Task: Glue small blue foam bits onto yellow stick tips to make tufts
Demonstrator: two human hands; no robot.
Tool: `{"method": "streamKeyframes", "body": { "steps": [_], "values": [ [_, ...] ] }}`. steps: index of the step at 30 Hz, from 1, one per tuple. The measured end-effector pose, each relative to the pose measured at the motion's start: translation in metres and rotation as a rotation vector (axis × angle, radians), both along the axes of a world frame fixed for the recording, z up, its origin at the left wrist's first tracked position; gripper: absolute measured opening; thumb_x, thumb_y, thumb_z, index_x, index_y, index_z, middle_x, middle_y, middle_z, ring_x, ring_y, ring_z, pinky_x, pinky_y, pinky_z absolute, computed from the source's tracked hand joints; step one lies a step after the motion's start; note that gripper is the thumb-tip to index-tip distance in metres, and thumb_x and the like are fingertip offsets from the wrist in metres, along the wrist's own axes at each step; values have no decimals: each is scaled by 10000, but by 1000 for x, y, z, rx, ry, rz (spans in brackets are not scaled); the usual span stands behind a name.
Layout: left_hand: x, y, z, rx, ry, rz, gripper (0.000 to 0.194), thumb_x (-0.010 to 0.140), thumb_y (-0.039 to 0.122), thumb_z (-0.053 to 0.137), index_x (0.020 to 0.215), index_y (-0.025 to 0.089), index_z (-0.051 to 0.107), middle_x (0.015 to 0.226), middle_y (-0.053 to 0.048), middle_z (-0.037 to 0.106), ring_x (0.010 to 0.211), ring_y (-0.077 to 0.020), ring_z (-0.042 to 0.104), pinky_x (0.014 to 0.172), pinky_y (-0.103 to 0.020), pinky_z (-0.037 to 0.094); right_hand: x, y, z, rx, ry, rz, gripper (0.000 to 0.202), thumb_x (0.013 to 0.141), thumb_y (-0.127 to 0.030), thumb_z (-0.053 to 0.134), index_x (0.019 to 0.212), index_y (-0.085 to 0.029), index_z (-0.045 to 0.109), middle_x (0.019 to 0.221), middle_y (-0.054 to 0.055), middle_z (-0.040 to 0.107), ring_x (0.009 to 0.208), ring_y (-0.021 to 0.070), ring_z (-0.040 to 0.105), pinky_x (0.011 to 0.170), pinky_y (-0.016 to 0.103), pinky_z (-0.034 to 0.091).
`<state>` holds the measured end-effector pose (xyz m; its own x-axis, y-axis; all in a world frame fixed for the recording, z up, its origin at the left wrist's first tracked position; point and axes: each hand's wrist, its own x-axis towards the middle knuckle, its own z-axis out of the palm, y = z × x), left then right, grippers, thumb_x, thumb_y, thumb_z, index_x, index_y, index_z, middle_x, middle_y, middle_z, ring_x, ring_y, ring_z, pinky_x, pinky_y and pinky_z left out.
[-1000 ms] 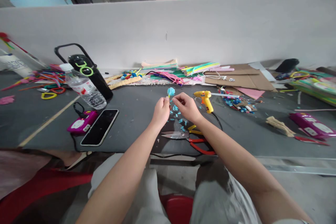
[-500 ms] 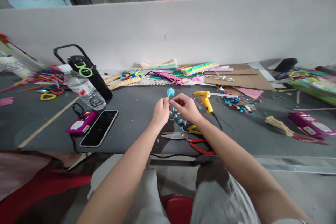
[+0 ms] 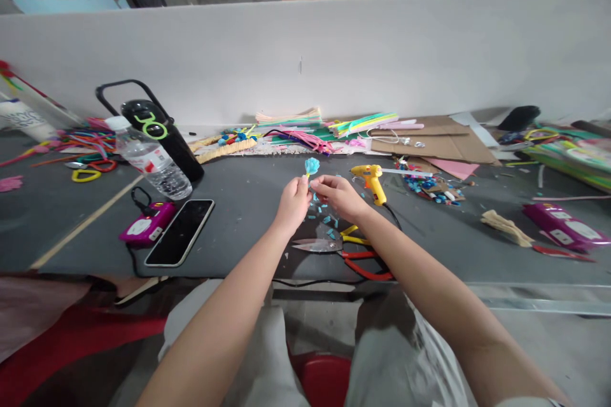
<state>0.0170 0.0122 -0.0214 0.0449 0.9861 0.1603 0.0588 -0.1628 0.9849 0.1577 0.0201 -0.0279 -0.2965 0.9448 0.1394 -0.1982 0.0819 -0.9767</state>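
A small light-blue craft flower (image 3: 312, 166) stands upright above the table, its short yellow-green stem pinched between the thumb and fingers of my left hand (image 3: 294, 200). Close by on the right, my right hand (image 3: 341, 196) has thumb and fingertips pressed together beside the stem, just under the bloom. Whatever lies between those fingertips is too small to make out. Light-blue snippets (image 3: 327, 219) are scattered on the table below my hands. Scissors (image 3: 334, 245) with red and yellow handles lie partly under my right forearm.
A yellow glue gun (image 3: 371, 179) rests right of my hands, its cable running toward me. On the left are a phone (image 3: 180, 233), a purple power strip (image 3: 150, 224), a water bottle (image 3: 155, 162) and a black flask (image 3: 179, 140). Pipe cleaners (image 3: 365, 124) and cardboard (image 3: 443, 140) line the back.
The flower has shifted slightly right and now leans a little to the right, with more stem showing. My right hand has moved slightly down beside it.
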Motion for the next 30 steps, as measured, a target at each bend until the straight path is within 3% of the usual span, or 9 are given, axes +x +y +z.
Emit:
{"method": "streamKeyframes", "body": {
  "steps": [4, 14, 20, 22, 25, 27, 30],
  "values": [
    [-2, 0, 2, -56, -20, -33, 410, 966, 523, 495, 718, 201, 449, 532, 59, 406, 418, -61, 327, 437, -213, 273, 1, 1, -1, -9, -5, -36, 352, 765, -497, 777, 828, -165, 682, 627, -47, 514, 566, 86, 385, 543, 251, 283],
    [-4, 2, 0, 1, 90, 7, 389, 969, 501, 484, 727, 196, 475, 526, 48, 463, 442, -77, 396, 463, -216, 312, 1, -1, 5, 97, -73, -222, 412, 696, -536, 806, 800, -155, 690, 647, -39, 543, 575, 82, 386, 545, 252, 299],
    [-5, 4, 1, 8, 130, 29, 382, 986, 477, 455, 726, 197, 468, 538, 44, 473, 448, -77, 408, 468, -218, 315, 4, 2, 3, 110, -110, -208, 371, 783, -518, 733, 855, -154, 710, 598, -49, 498, 557, 89, 391, 529, 248, 298],
    [-8, 5, 4, 13, 122, 31, 361, 989, 460, 450, 746, 195, 483, 539, 45, 472, 445, -76, 400, 462, -218, 307, 11, 6, 1, 125, -187, -235, 335, 821, -481, 695, 893, -155, 715, 619, -34, 541, 566, 100, 428, 538, 249, 329],
    [-15, 7, 9, 23, 104, 30, 342, 988, 442, 452, 764, 190, 504, 540, 47, 466, 441, -72, 382, 452, -216, 288, 21, 12, -3, 254, -518, -262, 201, 841, -346, 667, 886, -159, 727, 760, 21, 671, 651, 127, 527, 624, 264, 411],
    [-20, 7, 12, 28, 100, 35, 322, 981, 430, 469, 772, 188, 511, 543, 49, 464, 443, -71, 378, 449, -214, 283, 25, 13, -7, 341, -716, -231, 104, 819, -243, 671, 836, -163, 735, 812, 38, 701, 698, 139, 556, 678, 273, 425],
    [-26, 8, 13, 34, 118, 43, 300, 967, 413, 497, 774, 186, 523, 556, 46, 474, 448, -70, 379, 448, -211, 281, 22, 11, -12, 396, -782, -137, 55, 791, -169, 690, 802, -175, 743, 818, 25, 701, 719, 136, 563, 701, 262, 421]
  ]
}}
